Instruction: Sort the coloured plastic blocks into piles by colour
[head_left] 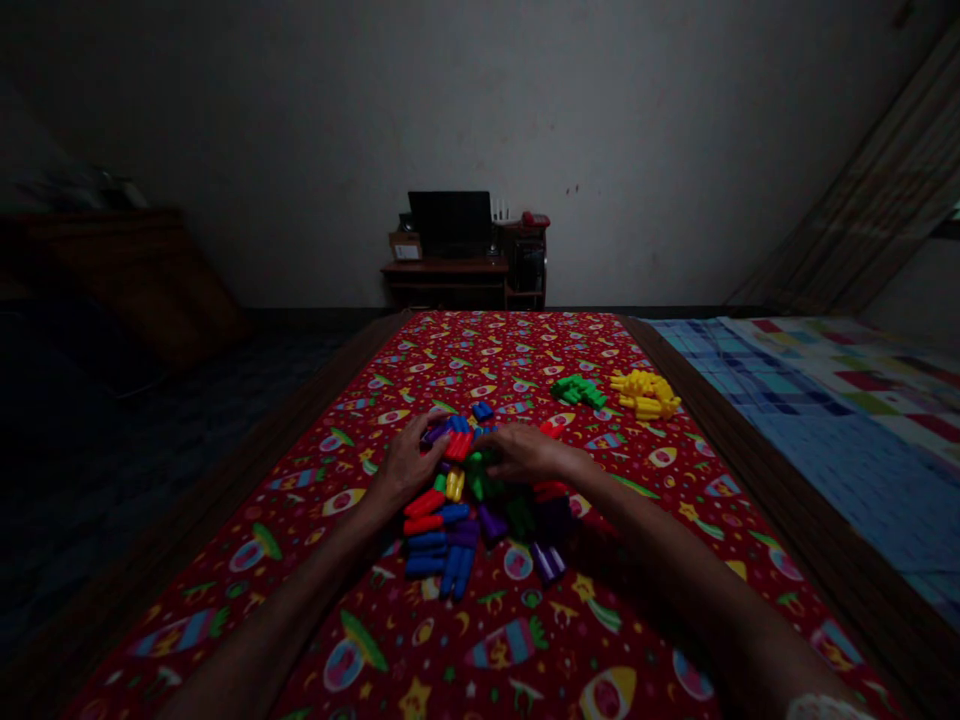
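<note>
A mixed heap of small plastic toy pieces lies on the red patterned cloth (420, 632), between and below my hands. My left hand (409, 462) rests at the heap's left side, fingers apart, touching purple (436, 434) and red pieces (458, 445). Over the heap's right side, my right hand (521, 453) bends its fingers down around a green piece (476, 474); shadow partly hides the grip. Nearer to me lie blue pieces (457, 570), a yellow piece (455, 485), red pieces (425, 503) and a purple piece (548, 562).
Beyond my right hand sit a green pile (578, 391) and a yellow pile (646, 393), apart from the heap. A desk (446, 268) with a dark monitor (450, 222) and a red telephone (535, 219) stands by the far wall. Blue checked bedding (757, 420) lies to the right.
</note>
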